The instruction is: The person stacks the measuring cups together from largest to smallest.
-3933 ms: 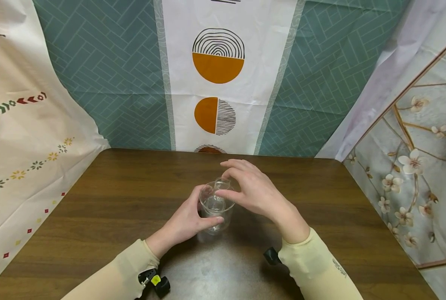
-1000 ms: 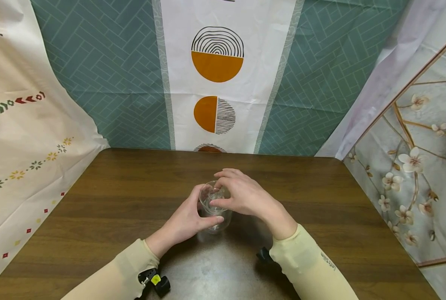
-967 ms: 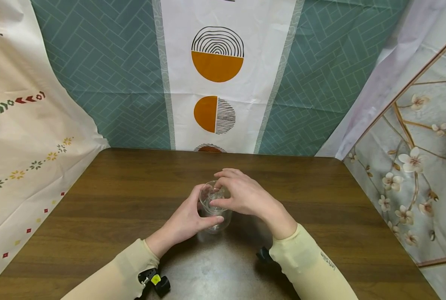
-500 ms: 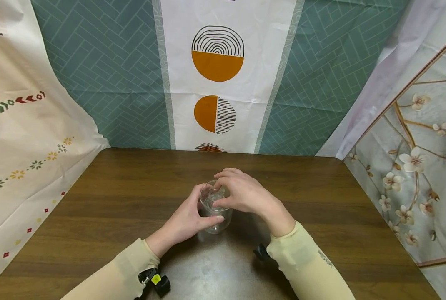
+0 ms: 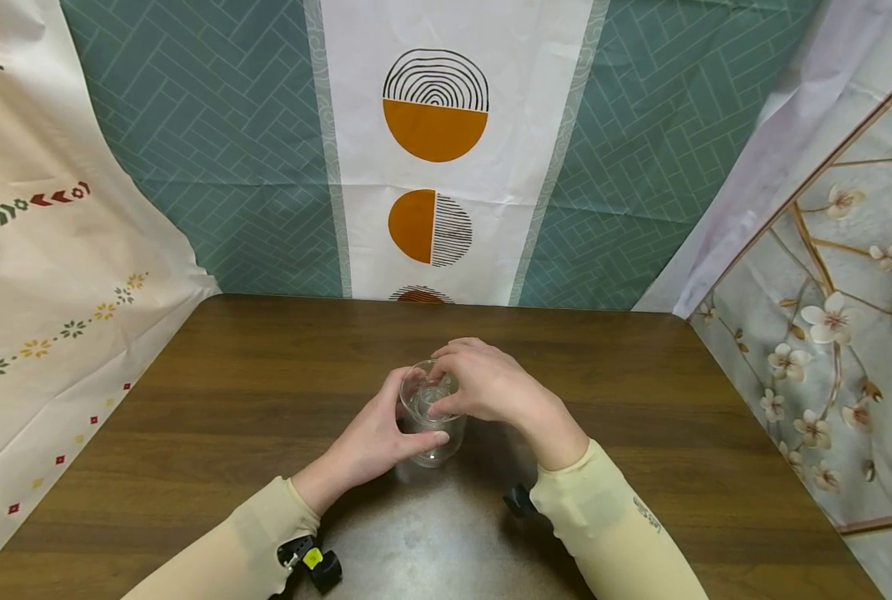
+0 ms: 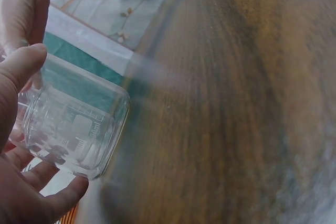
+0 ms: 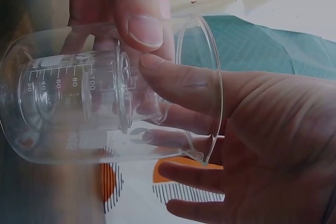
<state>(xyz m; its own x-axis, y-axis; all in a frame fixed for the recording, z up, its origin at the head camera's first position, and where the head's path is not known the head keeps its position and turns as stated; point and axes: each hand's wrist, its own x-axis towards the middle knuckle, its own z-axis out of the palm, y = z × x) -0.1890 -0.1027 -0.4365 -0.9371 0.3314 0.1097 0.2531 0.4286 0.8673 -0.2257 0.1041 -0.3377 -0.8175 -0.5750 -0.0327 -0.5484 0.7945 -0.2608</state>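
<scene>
A large clear glass beaker point(image 5: 443, 450) stands upright at mid-table. My left hand point(image 5: 371, 437) grips it from the left, thumb across the near side and fingers round the far side. Inside it sits a medium beaker point(image 7: 73, 103) with white marks up to 100, in the right wrist view. A smaller glass beaker point(image 7: 140, 95) sits partly within that one's mouth. My right hand point(image 5: 494, 387) reaches over the large rim point(image 7: 216, 82), its thumb and fingers pinching the smallest beaker. In the left wrist view white graduations point(image 6: 84, 127) show through the outer wall.
The brown wooden table point(image 5: 281, 350) runs back to a teal and white patterned cloth point(image 5: 266, 167). A cream cloth point(image 5: 56, 292) hangs on the left and a floral panel point(image 5: 821, 367) on the right. Black wrist straps with cameras point(image 5: 324, 571) sit at the sleeves.
From 3.9 seconds ago, my right hand has lowered the smallest beaker from above the rim into the nested beakers. Over the last second it shifts only slightly; my left hand keeps its grip.
</scene>
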